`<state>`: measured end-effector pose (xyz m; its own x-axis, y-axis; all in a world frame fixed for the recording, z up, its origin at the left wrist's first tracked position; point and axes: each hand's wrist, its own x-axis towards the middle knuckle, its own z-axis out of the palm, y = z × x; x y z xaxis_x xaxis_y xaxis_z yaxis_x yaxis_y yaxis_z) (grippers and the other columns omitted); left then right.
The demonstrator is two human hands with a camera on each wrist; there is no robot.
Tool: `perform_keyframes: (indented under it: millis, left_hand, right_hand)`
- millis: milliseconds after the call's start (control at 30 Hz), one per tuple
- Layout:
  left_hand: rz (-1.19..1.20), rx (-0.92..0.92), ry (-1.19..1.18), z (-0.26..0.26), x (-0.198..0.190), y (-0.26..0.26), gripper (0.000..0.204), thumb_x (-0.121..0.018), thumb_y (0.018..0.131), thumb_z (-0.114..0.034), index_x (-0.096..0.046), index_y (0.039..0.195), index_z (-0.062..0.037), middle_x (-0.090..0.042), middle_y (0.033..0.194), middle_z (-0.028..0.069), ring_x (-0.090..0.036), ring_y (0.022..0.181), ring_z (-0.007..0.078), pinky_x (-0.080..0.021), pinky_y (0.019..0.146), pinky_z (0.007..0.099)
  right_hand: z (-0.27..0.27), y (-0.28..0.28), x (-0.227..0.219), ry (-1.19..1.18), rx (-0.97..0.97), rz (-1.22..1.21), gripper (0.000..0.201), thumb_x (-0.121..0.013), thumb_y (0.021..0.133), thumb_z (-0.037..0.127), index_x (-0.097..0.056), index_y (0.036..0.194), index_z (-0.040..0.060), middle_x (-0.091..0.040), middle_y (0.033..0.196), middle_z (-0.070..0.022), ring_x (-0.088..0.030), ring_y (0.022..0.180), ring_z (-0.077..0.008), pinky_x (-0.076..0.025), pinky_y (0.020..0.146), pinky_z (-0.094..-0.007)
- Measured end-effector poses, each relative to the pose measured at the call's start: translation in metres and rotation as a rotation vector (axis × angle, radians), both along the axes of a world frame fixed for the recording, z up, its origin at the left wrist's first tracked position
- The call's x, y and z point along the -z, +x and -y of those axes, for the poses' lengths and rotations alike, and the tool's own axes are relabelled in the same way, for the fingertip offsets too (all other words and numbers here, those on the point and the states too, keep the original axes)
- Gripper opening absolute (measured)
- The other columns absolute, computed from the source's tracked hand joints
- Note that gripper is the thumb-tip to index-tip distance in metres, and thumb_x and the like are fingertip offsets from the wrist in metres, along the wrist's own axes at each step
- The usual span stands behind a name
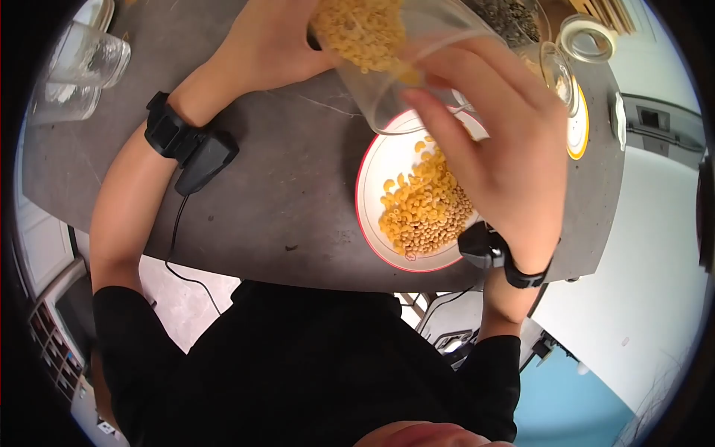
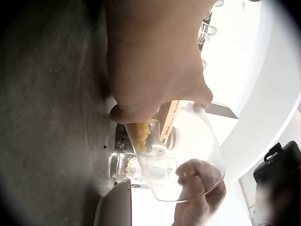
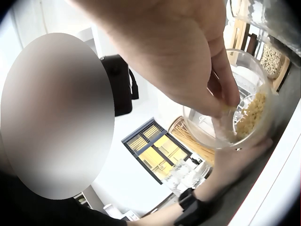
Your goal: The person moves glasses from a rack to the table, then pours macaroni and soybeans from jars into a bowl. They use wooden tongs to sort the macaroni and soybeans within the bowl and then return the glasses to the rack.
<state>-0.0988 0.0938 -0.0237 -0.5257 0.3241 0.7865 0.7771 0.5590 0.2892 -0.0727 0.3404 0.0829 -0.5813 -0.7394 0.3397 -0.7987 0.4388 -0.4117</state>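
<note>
My left hand grips a clear container and holds it tilted on its side, mouth toward me. Elbow macaroni lies heaped along its lower wall. At the mouth is my right hand, with a little yellow macaroni pinched between thumb and fingertips. Below the mouth stands a white plate with a red rim. Loose macaroni and small round beige beans share the plate, the beans on the side nearer me.
Two clear glasses stand at the far left of the grey table. Behind the plate at right are an open glass jar, a round lid, a container of dark contents and a yellow-rimmed plate.
</note>
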Motion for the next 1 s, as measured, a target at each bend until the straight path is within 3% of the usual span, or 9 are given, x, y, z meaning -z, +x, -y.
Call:
perform_keyframes:
  millis: [67,233,300,400,433,500,633,767,1000]
  left_hand:
    - [0.037,-0.006,-0.004,0.003,-0.002,0.003,0.086,-0.087,0.076,-0.017,-0.041,0.148,-0.0042,-0.045,0.151,0.0211,-0.045,0.14,0.039,-0.038,0.116,0.0465]
    - [0.132,-0.08,-0.005,0.003,-0.001,0.006,0.09,-0.088,0.075,-0.02,-0.04,0.149,-0.0044,-0.044,0.152,0.02,-0.044,0.141,0.0378,-0.037,0.117,0.0468]
    - [0.215,-0.089,0.058,0.004,0.001,0.005,0.092,-0.09,0.073,-0.023,-0.041,0.15,-0.0041,-0.043,0.153,0.019,-0.044,0.141,0.0378,-0.037,0.117,0.0465]
    - [0.354,-0.194,0.024,-0.01,-0.029,0.022,0.082,-0.09,0.073,-0.024,-0.051,0.143,-0.0043,-0.05,0.146,0.017,-0.051,0.133,0.0363,-0.043,0.11,0.0452]
    - [0.347,-0.184,0.013,-0.008,-0.021,0.017,0.082,-0.09,0.073,-0.024,-0.051,0.143,-0.0043,-0.05,0.146,0.017,-0.051,0.133,0.0363,-0.043,0.11,0.0452]
    - [0.353,-0.052,0.199,-0.001,0.011,0.005,0.114,-0.096,0.068,-0.013,-0.026,0.157,-0.004,-0.044,0.155,0.0167,-0.045,0.144,0.0288,-0.04,0.117,0.0451]
    - [0.373,-0.075,0.119,0.001,0.007,0.006,0.114,-0.096,0.068,-0.012,-0.025,0.157,-0.0042,-0.045,0.155,0.018,-0.044,0.145,0.0303,-0.039,0.117,0.0452]
    - [0.431,-0.073,0.197,-0.001,0.008,0.0,0.113,-0.097,0.062,-0.011,-0.032,0.154,-0.0017,-0.049,0.152,0.0204,-0.049,0.14,0.0303,-0.041,0.116,0.0433]
    - [0.585,-0.095,0.245,-0.012,0.002,-0.001,0.109,-0.098,0.065,-0.013,-0.032,0.151,0.0009,-0.047,0.151,0.0243,-0.047,0.142,0.0336,-0.04,0.117,0.0441]
  right_hand:
    - [-0.001,0.002,0.002,-0.008,-0.009,-0.084,0.021,-0.077,0.081,-0.002,-0.073,0.101,0.0005,-0.074,0.108,-0.0123,-0.072,0.091,-0.0262,-0.057,0.077,-0.0338]
    - [-0.04,0.008,0.009,-0.101,-0.032,-0.131,0.018,-0.075,0.084,-0.003,-0.073,0.102,-0.0018,-0.075,0.102,-0.0127,-0.073,0.089,-0.0259,-0.056,0.076,-0.0316]
    - [-0.061,0.017,0.012,-0.059,0.119,-0.033,0.018,-0.077,0.081,0.0,-0.074,0.098,0.0037,-0.073,0.095,-0.0104,-0.071,0.079,-0.0267,-0.057,0.065,-0.0335]
    - [-0.09,0.028,0.02,0.044,0.195,-0.011,0.016,-0.075,0.083,-0.002,-0.074,0.098,0.0034,-0.073,0.091,-0.0103,-0.071,0.079,-0.0276,-0.056,0.067,-0.0342]
    - [-0.098,0.034,0.024,0.034,0.208,-0.016,0.016,-0.075,0.083,-0.002,-0.074,0.098,0.0034,-0.073,0.091,-0.0103,-0.071,0.079,-0.0276,-0.056,0.067,-0.0342]
    - [-0.113,0.047,0.033,-0.014,0.259,0.03,0.015,-0.074,0.083,-0.003,-0.073,0.096,0.0027,-0.073,0.091,-0.0104,-0.071,0.079,-0.0291,-0.056,0.068,-0.0355]
    - [-0.131,0.075,0.051,-0.175,0.35,0.025,0.015,-0.075,0.081,-0.004,-0.071,0.095,0.0007,-0.072,0.095,-0.0113,-0.07,0.087,-0.0304,-0.055,0.075,-0.0381]
    - [-0.142,0.104,0.075,-0.33,0.517,-0.031,0.015,-0.073,0.083,-0.004,-0.07,0.097,0.0004,-0.071,0.099,-0.0133,-0.067,0.09,-0.0319,-0.054,0.078,-0.0389]
    - [-0.152,0.133,0.095,-0.354,0.655,-0.129,0.017,-0.073,0.083,-0.005,-0.069,0.1,0.0004,-0.07,0.1,-0.0134,-0.066,0.088,-0.0322,-0.053,0.076,-0.0393]
